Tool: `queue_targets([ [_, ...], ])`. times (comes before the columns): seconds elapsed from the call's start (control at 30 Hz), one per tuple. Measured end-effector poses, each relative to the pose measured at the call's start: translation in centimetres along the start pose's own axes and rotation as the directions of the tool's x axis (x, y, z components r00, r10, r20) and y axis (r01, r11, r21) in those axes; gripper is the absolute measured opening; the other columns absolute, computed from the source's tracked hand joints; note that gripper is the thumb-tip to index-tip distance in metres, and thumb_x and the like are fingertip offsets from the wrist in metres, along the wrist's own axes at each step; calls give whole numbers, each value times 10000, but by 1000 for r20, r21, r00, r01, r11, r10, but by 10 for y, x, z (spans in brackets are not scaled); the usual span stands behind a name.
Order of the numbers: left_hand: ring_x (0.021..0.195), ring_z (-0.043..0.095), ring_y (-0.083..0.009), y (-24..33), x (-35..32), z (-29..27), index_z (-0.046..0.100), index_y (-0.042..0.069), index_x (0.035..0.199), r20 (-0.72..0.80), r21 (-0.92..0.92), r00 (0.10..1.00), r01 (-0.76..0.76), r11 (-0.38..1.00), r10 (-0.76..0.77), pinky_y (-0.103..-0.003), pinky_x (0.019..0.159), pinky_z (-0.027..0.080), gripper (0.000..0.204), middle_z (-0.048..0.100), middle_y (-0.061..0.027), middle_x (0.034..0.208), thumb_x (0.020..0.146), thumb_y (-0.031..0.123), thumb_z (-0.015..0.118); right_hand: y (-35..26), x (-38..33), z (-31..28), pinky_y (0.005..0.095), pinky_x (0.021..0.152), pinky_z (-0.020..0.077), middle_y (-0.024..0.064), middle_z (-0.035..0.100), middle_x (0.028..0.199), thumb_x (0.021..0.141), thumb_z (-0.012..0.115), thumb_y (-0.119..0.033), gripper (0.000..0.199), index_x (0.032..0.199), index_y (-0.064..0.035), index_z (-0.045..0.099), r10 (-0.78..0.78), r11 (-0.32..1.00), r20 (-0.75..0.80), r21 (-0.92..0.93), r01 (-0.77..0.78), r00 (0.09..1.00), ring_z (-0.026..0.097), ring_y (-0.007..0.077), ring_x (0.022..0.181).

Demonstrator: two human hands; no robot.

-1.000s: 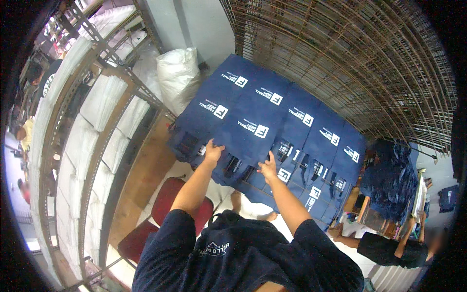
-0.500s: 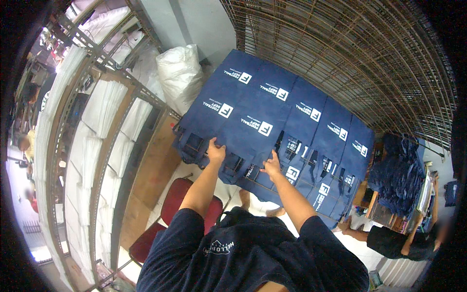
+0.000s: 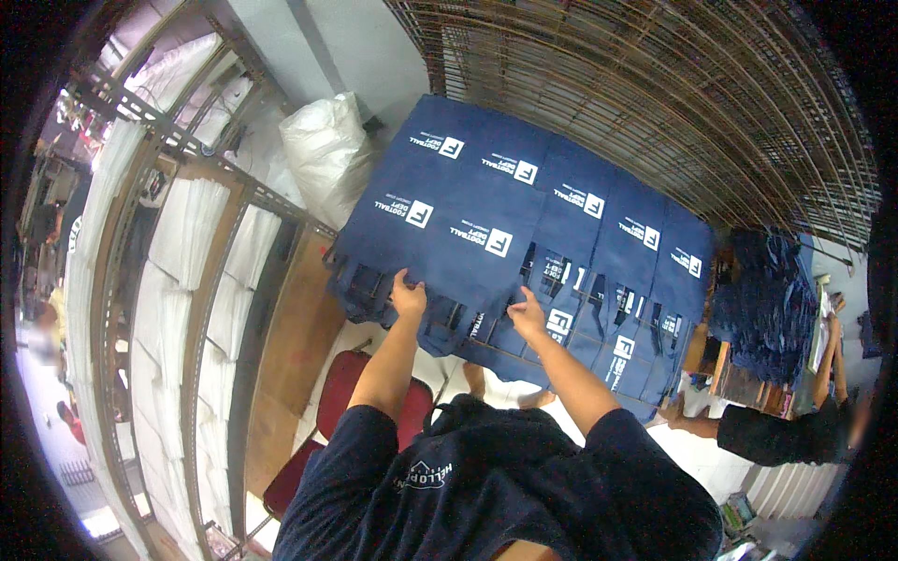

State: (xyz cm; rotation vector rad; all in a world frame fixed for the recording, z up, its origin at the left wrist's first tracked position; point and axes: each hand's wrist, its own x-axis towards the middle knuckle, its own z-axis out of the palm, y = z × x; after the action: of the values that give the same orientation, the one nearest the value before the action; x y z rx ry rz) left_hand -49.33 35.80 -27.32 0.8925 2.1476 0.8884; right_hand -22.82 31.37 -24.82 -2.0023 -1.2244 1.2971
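Navy fabric pieces (image 3: 599, 252) with white printed emblems lie flat, overlapping in rows on a wire rack in front of me. At the near left, my left hand (image 3: 408, 295) pinches the near edge of one of these pieces (image 3: 440, 266) between thumb and fingers. My right hand (image 3: 528, 313) grips the same edge farther right, its fingertips partly hidden from view. Beneath that edge, other navy pieces and strips of rack wire show through gaps.
Wire racks (image 3: 599, 56) are stacked above the far side. Shelves with white stacks (image 3: 192, 234) and a white sack (image 3: 325, 150) stand left. A red chair (image 3: 351, 388) is near my legs. At right, another person's dark-clothed body (image 3: 776, 435) is beside hanging navy fabric (image 3: 762, 309).
The view has shifted slightly, so the rack sits a little farther left. Both hands stay at the near edge of the fabric, slightly farther right along it.
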Motion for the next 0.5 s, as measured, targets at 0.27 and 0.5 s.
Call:
queue_targets([
  [0.27,723,571,-206,-8,4,10,506,88,1174,-82,44,994,-64,997,67,-355,717,460,540,585,-69,759,673,73,707,117,-31,-87,283,652,485,83,633,823,750,662,-132,606,1297,-168,403,61,994,-119,96,-50,991,609,155,721],
  [0.5,740,591,-203,18,-8,-3,507,73,1155,-89,-13,996,-23,1000,22,-344,729,465,529,611,-81,789,672,102,720,140,-105,-151,277,578,473,102,631,798,730,678,-125,573,1247,-93,432,165,975,-252,189,-119,954,592,123,660],
])
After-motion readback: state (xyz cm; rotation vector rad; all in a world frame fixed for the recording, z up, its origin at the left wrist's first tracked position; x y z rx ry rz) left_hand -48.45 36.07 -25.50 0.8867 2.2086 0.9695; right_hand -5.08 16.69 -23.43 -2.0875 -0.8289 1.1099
